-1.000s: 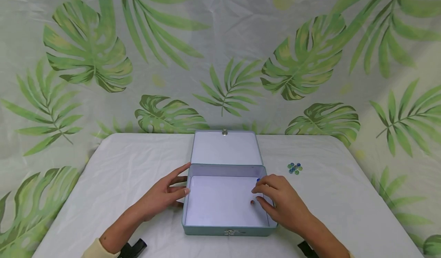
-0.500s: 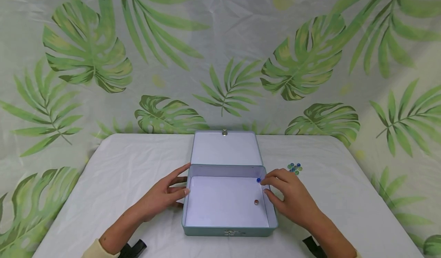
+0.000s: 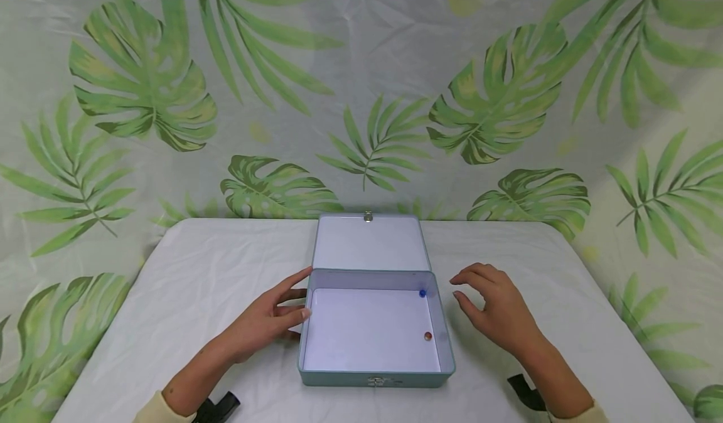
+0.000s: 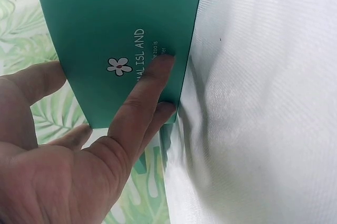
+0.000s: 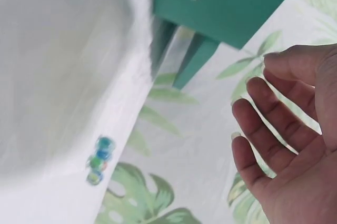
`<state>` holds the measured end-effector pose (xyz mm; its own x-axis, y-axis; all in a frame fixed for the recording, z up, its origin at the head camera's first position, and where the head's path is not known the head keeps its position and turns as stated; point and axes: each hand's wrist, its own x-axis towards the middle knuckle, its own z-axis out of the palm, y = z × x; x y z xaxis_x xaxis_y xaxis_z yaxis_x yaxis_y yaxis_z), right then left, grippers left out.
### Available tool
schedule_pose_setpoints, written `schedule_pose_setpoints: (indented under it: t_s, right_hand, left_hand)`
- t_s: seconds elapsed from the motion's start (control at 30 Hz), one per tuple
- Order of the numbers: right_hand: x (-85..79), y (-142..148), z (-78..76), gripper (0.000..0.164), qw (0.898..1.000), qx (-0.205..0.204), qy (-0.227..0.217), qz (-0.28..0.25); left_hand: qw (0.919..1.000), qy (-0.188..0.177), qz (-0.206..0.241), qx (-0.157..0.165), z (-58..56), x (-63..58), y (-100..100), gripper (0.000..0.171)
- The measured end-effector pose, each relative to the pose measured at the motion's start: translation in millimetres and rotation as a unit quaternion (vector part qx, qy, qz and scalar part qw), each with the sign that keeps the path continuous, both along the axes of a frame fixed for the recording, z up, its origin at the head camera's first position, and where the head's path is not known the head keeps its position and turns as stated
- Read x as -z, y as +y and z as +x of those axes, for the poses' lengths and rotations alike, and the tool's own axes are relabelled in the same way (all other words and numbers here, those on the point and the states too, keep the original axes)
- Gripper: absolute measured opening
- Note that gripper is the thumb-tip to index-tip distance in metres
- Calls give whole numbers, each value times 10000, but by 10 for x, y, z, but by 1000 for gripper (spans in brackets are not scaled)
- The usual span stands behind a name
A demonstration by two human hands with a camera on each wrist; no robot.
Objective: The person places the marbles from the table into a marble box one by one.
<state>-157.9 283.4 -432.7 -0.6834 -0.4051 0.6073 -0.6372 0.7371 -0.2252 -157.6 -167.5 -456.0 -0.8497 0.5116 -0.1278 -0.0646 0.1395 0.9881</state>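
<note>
A green metal box (image 3: 375,378) with a white inside lies on the table with its lid (image 3: 369,242) tipped back. My left hand (image 3: 265,322) rests against the box's left side; in the left wrist view its fingers (image 4: 134,103) lie fairly straight on the green wall. Inside, a blue marble (image 3: 422,293) sits near the back right corner and a reddish-brown marble (image 3: 427,336) by the right wall. To the right of the box hovers my right hand (image 3: 497,313), fingers relaxed, holding nothing. Several blue and green marbles (image 5: 100,161) show in the right wrist view; the hand hides them from the head view.
A white cloth (image 3: 226,260) covers the table. Behind it hangs a pale curtain (image 3: 384,53) printed with green leaves. A metal clasp (image 3: 376,381) is on the box's front, and the raised lid stands at its back.
My right hand has moved out of the box to the right. The reddish-brown marble has rolled rightward, the blue one has shifted slightly. My left hand stays in place.
</note>
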Motion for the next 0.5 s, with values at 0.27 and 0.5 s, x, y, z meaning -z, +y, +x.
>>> schedule_pose_setpoints:
  t_s: [0.27,0.5]
  right_hand:
    - [130,172,-119,32,9994,305,-130,-21]
    - [210,313,-193,31,9983,524,-266,-18]
  left_hand:
    - [9999,123,-40,50,18,-20,0,79]
    - [10000,33,-78,-46,18,-17,4,80]
